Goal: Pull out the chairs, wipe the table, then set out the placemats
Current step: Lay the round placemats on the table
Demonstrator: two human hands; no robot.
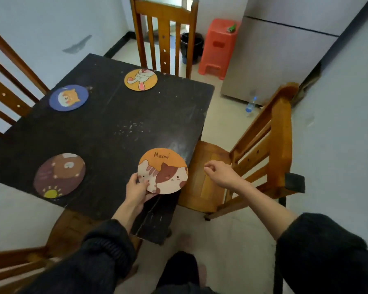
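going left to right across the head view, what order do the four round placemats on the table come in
brown bear placemat → blue cat placemat → orange rabbit placemat → orange "Meow" placemat, gripped at its near-left edge by the left hand

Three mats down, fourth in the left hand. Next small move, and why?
Probably lower the Meow placemat flat onto the table at its near right corner and let go. The left hand pinches its edge there, three other placemats lie at the other corners, and the right hand hovers over the chair seat holding nothing.
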